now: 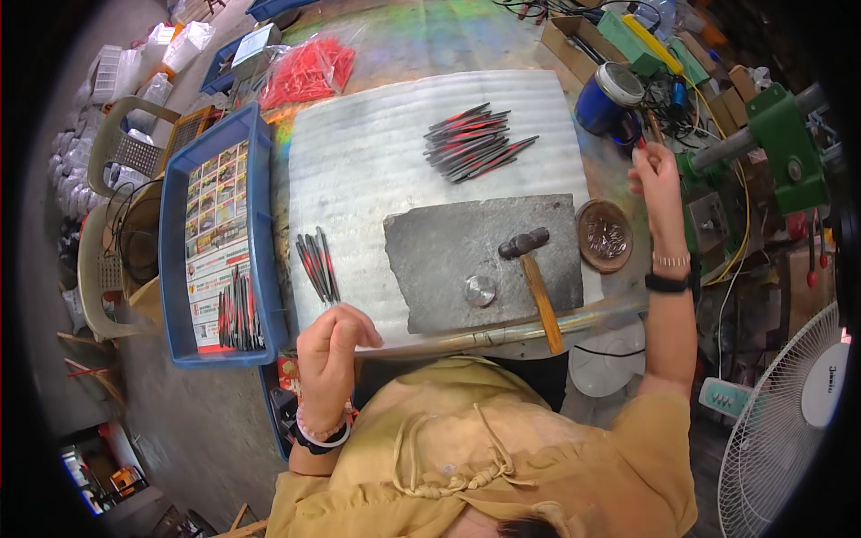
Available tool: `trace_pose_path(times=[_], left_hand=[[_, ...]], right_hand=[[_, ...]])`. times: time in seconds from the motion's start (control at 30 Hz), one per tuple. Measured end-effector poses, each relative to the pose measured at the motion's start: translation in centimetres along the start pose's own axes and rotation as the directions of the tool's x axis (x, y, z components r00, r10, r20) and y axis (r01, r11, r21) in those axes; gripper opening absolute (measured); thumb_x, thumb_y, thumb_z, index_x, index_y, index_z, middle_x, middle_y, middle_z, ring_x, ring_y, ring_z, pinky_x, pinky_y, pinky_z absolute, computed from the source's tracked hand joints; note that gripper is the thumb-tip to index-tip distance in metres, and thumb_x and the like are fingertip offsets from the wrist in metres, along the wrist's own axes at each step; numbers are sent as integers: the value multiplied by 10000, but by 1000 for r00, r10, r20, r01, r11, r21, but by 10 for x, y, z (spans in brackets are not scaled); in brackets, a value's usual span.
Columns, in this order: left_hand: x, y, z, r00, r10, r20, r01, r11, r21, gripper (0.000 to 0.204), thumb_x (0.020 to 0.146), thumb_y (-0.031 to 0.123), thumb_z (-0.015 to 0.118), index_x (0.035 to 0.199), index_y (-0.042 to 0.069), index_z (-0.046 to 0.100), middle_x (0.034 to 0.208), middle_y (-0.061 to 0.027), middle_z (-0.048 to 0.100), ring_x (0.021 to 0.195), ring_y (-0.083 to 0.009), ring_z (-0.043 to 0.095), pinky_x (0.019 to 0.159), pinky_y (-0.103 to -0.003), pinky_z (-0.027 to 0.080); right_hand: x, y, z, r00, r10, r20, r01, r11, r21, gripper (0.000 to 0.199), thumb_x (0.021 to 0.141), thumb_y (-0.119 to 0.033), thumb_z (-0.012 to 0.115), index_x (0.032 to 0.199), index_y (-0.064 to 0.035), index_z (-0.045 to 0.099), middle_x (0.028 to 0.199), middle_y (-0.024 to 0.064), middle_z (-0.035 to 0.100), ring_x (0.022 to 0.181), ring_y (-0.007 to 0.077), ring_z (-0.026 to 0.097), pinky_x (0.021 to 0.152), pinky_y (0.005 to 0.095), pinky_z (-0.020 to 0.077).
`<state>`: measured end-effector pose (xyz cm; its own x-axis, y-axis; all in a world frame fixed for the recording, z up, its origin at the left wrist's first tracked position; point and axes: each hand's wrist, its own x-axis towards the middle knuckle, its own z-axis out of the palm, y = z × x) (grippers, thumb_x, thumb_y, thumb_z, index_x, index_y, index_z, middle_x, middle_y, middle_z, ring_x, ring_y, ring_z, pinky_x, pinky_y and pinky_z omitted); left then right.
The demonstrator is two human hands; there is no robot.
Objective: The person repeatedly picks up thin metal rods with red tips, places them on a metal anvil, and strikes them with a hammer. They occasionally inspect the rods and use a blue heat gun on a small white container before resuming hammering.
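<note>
My left hand (332, 351) is loosely curled at the near edge of the table, with nothing visible in its fingers. Just beyond it, a small bunch of black-and-red thin rods (317, 264) lies on the white foam sheet (359, 170). Out to the right, my right hand (659, 177) has its fingers pinched together beside a dark blue mug-like container (603, 100). A small red tip shows at those fingertips; what it belongs to is unclear. A hammer (539, 296) and a round clear disc (480, 290) rest on a grey stone slab (430, 242).
More black-and-red rods (471, 143) are piled on the foam's far side. At left stands a blue tray (170, 269) holding another bunch. A brown bowl (604, 235) of small shiny pieces sits by the slab. Right are a green machine (785, 148) and white fan (789, 412).
</note>
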<state>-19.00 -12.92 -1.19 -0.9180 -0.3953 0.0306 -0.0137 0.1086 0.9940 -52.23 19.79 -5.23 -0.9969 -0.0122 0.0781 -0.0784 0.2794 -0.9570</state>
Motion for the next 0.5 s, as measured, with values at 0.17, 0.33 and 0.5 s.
trace_pose_path(times=[0.17,0.33,0.5], left_hand=[[8,-4,2,1000,8,8,-7,993,-114,353,1032,255,459,828,-17,552,781,-58,580,700,-119,554,671,-247,462],[14,2,8,998,-60,-19,56,983,-176,190,1013,145,475,960,-15,561,880,-60,594,749,-105,591,703,-230,495],[24,13,10,993,-96,63,105,980,-167,115,966,44,525,1053,-14,573,925,-36,593,784,-85,588,714,-230,498]], right_hand=[[-133,-40,18,887,-63,457,121,988,-97,429,835,-145,705,1195,-36,497,1070,78,545,805,112,547,695,253,466],[-199,-60,51,759,-298,579,629,567,-531,537,752,-132,717,1207,3,467,1124,169,523,983,312,534,837,389,445],[-193,-57,55,876,-109,470,457,498,-737,420,730,-17,600,1123,-7,454,1103,192,532,1013,364,537,828,442,447]])
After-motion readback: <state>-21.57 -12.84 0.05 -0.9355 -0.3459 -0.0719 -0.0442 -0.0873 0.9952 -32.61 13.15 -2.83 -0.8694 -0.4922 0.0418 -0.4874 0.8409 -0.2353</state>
